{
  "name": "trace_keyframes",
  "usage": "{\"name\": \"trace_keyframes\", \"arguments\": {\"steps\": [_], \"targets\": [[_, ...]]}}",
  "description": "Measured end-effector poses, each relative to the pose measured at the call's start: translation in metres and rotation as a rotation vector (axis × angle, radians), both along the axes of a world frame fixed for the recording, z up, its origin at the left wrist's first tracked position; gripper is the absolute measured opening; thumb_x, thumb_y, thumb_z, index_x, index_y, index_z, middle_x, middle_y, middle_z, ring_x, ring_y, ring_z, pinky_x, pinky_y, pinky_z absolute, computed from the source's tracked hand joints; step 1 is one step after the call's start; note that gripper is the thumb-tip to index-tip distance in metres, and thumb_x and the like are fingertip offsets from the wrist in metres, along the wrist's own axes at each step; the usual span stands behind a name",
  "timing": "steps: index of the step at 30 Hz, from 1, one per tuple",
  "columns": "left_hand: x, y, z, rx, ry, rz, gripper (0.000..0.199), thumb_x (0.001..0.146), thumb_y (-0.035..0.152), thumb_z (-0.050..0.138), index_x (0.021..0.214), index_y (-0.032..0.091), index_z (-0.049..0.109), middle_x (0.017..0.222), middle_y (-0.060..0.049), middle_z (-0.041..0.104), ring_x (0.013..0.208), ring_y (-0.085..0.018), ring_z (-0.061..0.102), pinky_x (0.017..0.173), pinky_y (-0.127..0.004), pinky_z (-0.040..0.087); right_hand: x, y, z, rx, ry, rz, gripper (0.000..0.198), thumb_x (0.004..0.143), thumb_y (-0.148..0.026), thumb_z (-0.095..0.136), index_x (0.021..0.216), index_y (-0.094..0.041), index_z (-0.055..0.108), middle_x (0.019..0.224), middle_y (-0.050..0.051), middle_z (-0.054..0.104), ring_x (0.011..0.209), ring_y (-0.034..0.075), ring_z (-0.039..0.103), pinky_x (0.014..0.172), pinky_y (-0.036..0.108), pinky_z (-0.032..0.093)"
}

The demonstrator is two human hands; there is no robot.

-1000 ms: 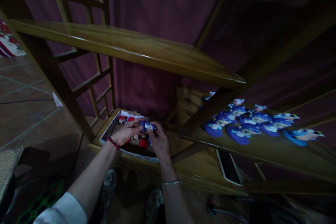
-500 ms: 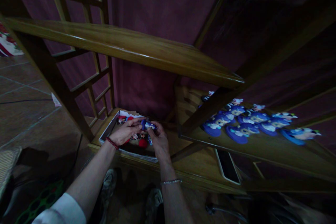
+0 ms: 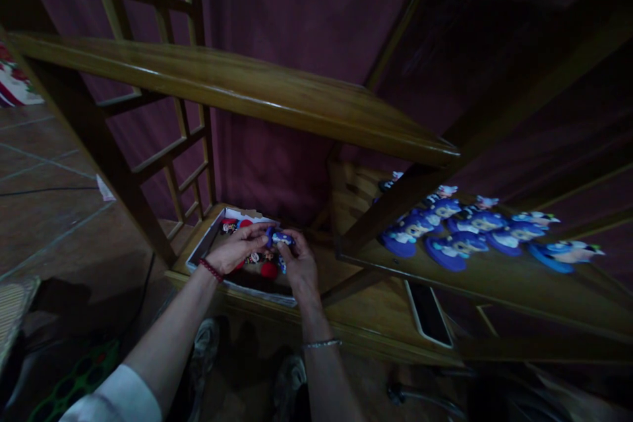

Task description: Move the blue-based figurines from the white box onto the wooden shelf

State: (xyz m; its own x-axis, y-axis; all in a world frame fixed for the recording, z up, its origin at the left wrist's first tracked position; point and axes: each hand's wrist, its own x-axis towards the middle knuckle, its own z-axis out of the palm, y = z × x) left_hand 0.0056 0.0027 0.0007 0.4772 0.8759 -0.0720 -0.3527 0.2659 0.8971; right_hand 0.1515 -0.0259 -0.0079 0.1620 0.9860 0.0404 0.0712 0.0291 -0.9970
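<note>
Over a shallow white-edged box, both hands hold a small blue-and-white figurine. My left hand, with a red bead bracelet at the wrist, pinches the figurine's purple-blue round end, which looks like its base. At its other end, my right hand grips the body between thumb and fingers. Beneath the hands the box contains several small figurines with red parts, among them a red piece. My fingers partly cover the held figurine, and its finer detail is too dark to make out.
Several blue-based figurines stand on a wooden shelf to the right. A phone lies on the lower board. Above the hands runs a thick wooden shelf edge, with lattice bars at the left.
The figurine has turned slightly between my fingers, and its round end stands a little more apart from the body in view. Both hands stay in nearly the same place.
</note>
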Motion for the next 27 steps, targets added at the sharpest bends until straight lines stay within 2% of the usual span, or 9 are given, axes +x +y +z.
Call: {"name": "trace_keyframes", "arguments": {"steps": [5, 9, 13, 19, 27], "targets": [[-0.0005, 0.0008, 0.0000, -0.001, 0.017, 0.002, 0.047, 0.068, 0.026, 0.064, 0.113, 0.016, 0.053, 0.093, -0.008, 0.060, 0.080, -0.015, 0.057, 0.072, -0.027, 0.045, -0.0005, -0.0004, 0.0019, 0.004, -0.033, -0.015, 0.027, 0.069, -0.029, 0.052, 0.095, -0.024, 0.054, 0.093, -0.001, 0.061, 0.086, 0.016, 0.056, 0.078, 0.029, 0.043], [-0.0007, 0.0008, 0.0023, 0.001, 0.049, 0.009, 0.046, 0.067, 0.026, 0.065, 0.110, 0.015, 0.055, 0.101, -0.010, 0.059, 0.076, -0.013, 0.057, 0.069, -0.025, 0.045, 0.0000, 0.0008, -0.0001, -0.011, -0.069, -0.027, 0.028, 0.069, -0.032, 0.053, 0.096, -0.024, 0.054, 0.093, -0.001, 0.061, 0.085, 0.015, 0.056, 0.077, 0.028, 0.043], [-0.0012, 0.0006, 0.0034, 0.008, 0.050, 0.002, 0.047, 0.067, 0.026, 0.065, 0.111, 0.016, 0.054, 0.105, -0.010, 0.058, 0.079, -0.014, 0.057, 0.070, -0.025, 0.044, 0.0002, 0.0012, -0.0008, -0.013, -0.073, -0.041, 0.028, 0.070, -0.033, 0.052, 0.096, -0.024, 0.054, 0.091, -0.001, 0.061, 0.083, 0.015, 0.056, 0.075, 0.027, 0.044], [-0.0006, -0.0010, 0.0043, 0.008, 0.025, -0.001, 0.048, 0.065, 0.024, 0.067, 0.111, 0.016, 0.054, 0.095, -0.008, 0.060, 0.078, -0.014, 0.056, 0.069, -0.024, 0.043, 0.0012, 0.0005, 0.0022, -0.040, -0.117, -0.057, 0.028, 0.071, -0.035, 0.052, 0.096, -0.024, 0.054, 0.089, -0.001, 0.061, 0.081, 0.015, 0.057, 0.074, 0.027, 0.044], [0.0006, -0.0006, 0.0044, 0.029, 0.043, -0.008, 0.048, 0.066, 0.024, 0.066, 0.112, 0.016, 0.053, 0.095, -0.007, 0.059, 0.079, -0.014, 0.056, 0.067, -0.024, 0.043, 0.0027, 0.0002, 0.0021, -0.038, -0.165, -0.073, 0.029, 0.070, -0.037, 0.052, 0.096, -0.025, 0.055, 0.093, 0.000, 0.061, 0.084, 0.016, 0.055, 0.077, 0.028, 0.043]]}}
